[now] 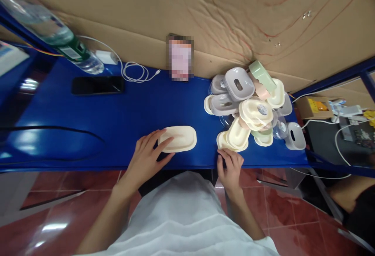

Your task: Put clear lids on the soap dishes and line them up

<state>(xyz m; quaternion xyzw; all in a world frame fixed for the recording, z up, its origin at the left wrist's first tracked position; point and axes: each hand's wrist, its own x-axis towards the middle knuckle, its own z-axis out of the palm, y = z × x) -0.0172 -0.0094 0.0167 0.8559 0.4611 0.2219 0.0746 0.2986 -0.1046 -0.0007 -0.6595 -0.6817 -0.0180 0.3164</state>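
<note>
A cream oval soap dish [186, 139] lies flat on the blue table [140, 111] in front of me. My left hand [149, 152] spans its left end, the thumb at the near rim, one finger inside the hollow and others toward the far rim. By the table's front edge, my right hand [230, 166] has loosely bent fingers, thumb apart from them, with nothing seen in it. Its fingertips are at the near edge of stacked cream dishes [238, 133]. Behind these are piled grey dishes [238, 82], a pale green piece [260, 74] and clear plastic covers [281, 129].
At the back left stand a water bottle [70, 45] and a white charger [107, 57] with a coiled cable [136, 72]. A black phone [98, 85] lies nearby. A blurred-out upright item [181, 57] leans on the cardboard [140, 25]. Another person's arm [348, 191] shows at right.
</note>
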